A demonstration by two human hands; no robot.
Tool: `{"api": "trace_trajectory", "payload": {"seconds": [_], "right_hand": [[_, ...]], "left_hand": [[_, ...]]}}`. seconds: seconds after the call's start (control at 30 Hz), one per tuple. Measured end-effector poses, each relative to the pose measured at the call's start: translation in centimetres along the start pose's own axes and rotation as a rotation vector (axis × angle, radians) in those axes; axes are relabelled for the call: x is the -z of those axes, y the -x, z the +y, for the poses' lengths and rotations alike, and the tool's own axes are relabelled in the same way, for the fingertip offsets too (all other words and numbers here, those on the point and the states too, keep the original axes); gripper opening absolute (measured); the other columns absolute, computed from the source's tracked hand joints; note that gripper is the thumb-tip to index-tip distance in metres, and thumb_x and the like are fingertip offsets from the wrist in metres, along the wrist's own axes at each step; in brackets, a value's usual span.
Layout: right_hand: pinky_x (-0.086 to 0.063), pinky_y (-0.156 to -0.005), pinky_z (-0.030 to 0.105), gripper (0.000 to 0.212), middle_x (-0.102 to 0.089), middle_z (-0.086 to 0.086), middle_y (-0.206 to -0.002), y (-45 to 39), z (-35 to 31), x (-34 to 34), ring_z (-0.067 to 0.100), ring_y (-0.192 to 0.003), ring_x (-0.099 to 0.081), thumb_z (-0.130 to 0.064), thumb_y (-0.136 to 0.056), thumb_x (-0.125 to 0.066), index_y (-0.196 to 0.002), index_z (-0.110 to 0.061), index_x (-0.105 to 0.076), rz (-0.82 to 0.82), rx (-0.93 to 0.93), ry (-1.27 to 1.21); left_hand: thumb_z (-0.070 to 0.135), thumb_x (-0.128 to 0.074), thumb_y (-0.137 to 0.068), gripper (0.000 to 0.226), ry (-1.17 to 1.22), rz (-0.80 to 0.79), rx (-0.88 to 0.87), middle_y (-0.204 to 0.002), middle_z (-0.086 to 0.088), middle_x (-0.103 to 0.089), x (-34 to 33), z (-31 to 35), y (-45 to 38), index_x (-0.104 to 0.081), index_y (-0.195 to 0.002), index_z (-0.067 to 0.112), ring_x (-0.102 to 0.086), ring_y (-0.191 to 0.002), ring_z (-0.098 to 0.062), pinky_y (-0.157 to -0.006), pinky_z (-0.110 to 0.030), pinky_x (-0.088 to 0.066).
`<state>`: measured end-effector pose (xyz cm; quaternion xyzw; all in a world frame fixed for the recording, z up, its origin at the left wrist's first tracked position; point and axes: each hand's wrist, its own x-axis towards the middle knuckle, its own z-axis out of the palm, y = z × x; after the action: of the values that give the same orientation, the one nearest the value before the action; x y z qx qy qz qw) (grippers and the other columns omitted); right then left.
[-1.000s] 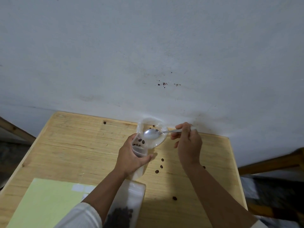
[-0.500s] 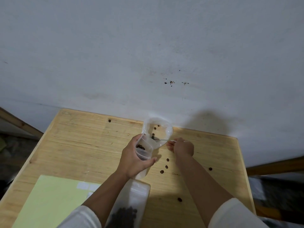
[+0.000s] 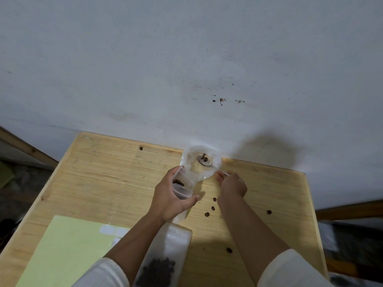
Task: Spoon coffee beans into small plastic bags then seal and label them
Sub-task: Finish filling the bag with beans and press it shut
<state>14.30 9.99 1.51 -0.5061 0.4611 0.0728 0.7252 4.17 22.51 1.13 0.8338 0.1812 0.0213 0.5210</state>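
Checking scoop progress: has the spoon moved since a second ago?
Yes. The spoon has gone from above the large bag's mouth down inside it, toward the wall, now carrying beans.

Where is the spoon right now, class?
In the head view the spoon sits inside the large clear bag at the table's far edge, a few beans in its bowl; the right hand holds its handle.
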Motion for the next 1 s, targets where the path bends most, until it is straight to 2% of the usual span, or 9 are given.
{"api": "trace_trajectory", "payload": {"seconds": [0.07, 0.17, 0.23, 0.33, 0.5, 0.57, 0.7, 0.83, 1.0], "right_hand": [[-0.053, -0.066, 0.024, 0.029, -0.064, 0.022, -0.098, 0.2, -0.2, 0.1, 0.029, -0.088, -0.067, -0.003, -0.096, -0.025, -0.103, 0.005, -0.052, -0.021, -0.032, -0.016], [-0.057, -0.065, 0.026, 0.025, -0.067, 0.021, -0.090, 0.5, -0.1, 0.5, 0.025, -0.072, -0.069, -0.005, -0.096, -0.032, -0.086, -0.001, -0.055, 0.009, -0.006, -0.039], [-0.057, -0.062, 0.025, 0.025, -0.068, 0.019, -0.085, 0.5, 0.1, 0.7, 0.022, -0.067, -0.068, -0.007, -0.096, -0.033, -0.082, -0.005, -0.054, 0.007, 0.035, -0.020], [-0.057, -0.060, 0.025, 0.024, -0.069, 0.017, -0.081, 0.3, 0.5, 1.0, 0.022, -0.068, -0.069, -0.012, -0.097, -0.035, -0.085, -0.004, -0.055, -0.006, 0.074, 0.000], [-0.058, -0.062, 0.026, 0.023, -0.067, 0.015, -0.078, 0.6, 0.6, 1.2, 0.023, -0.068, -0.068, -0.013, -0.098, -0.036, -0.095, 0.000, -0.055, -0.030, 0.107, -0.020], [-0.058, -0.060, 0.025, 0.023, -0.067, 0.016, -0.078, 0.7, 0.5, 1.3, 0.023, -0.068, -0.068, -0.013, -0.098, -0.036, -0.092, -0.002, -0.055, -0.048, 0.127, -0.016], [-0.053, -0.045, 0.021, 0.026, -0.068, 0.014, -0.076, 0.9, -0.1, 1.9, 0.020, -0.063, -0.068, -0.014, -0.099, -0.035, -0.083, -0.008, -0.055, -0.068, 0.182, 0.009], [-0.046, -0.039, 0.018, 0.030, -0.068, 0.010, -0.073, 1.6, -1.8, 3.1, 0.011, -0.052, -0.067, -0.018, -0.099, -0.032, -0.083, -0.010, -0.056, -0.125, 0.308, 0.096], [-0.042, -0.037, 0.020, 0.035, -0.065, 0.011, -0.068, 4.1, -4.3, 3.9, 0.013, -0.055, -0.064, -0.019, -0.102, -0.030, -0.081, -0.011, -0.057, -0.347, 0.624, 0.256]], "left_hand": [[0.045, -0.084, -0.055, 0.091, 0.007, -0.003, 0.005, -0.117, 0.020, -0.049, 0.0, 0.0, 0.0, -0.041, -0.133, 0.028, -0.048, -0.107, 0.001, -0.077, 0.003, -0.035], [0.048, -0.084, -0.054, 0.093, 0.011, -0.003, 0.007, -0.120, 0.019, -0.049, 0.0, 0.1, -0.1, -0.040, -0.134, 0.028, -0.048, -0.110, 0.000, -0.081, -0.001, -0.034], [0.049, -0.084, -0.055, 0.094, 0.000, -0.007, 0.003, -0.121, 0.019, -0.048, -0.1, 0.0, -0.2, -0.039, -0.135, 0.028, -0.047, -0.111, 0.000, -0.084, -0.005, -0.034], [0.046, -0.084, -0.056, 0.093, -0.011, -0.004, 0.000, -0.122, 0.019, -0.047, -0.2, 0.0, -0.3, -0.039, -0.135, 0.029, -0.046, -0.112, 0.000, -0.087, -0.009, -0.034], [0.044, -0.085, -0.057, 0.093, -0.003, -0.007, 0.004, -0.123, 0.018, -0.047, -0.3, 0.1, -0.3, -0.038, -0.136, 0.027, -0.044, -0.111, 0.001, -0.082, -0.003, -0.031], [0.044, -0.085, -0.057, 0.093, 0.000, -0.006, 0.007, -0.122, 0.019, -0.046, -0.2, 0.1, -0.3, -0.039, -0.136, 0.027, -0.043, -0.112, 0.001, -0.082, -0.004, -0.031], [0.047, -0.084, -0.057, 0.094, -0.005, 0.000, 0.015, -0.120, 0.020, -0.044, -0.1, 0.3, -0.4, -0.039, -0.136, 0.025, -0.042, -0.111, 0.002, -0.081, -0.002, -0.030], [0.045, -0.084, -0.058, 0.093, -0.006, 0.004, 0.020, -0.120, 0.021, -0.042, -0.1, 0.4, -0.3, -0.039, -0.137, 0.025, -0.040, -0.111, 0.004, -0.076, 0.004, -0.029], [0.045, -0.084, -0.058, 0.094, 0.001, 0.003, 0.020, -0.123, 0.019, -0.044, -0.2, 0.4, -0.5, -0.038, -0.137, 0.024, -0.041, -0.112, 0.002, -0.079, 0.000, -0.028]]}}
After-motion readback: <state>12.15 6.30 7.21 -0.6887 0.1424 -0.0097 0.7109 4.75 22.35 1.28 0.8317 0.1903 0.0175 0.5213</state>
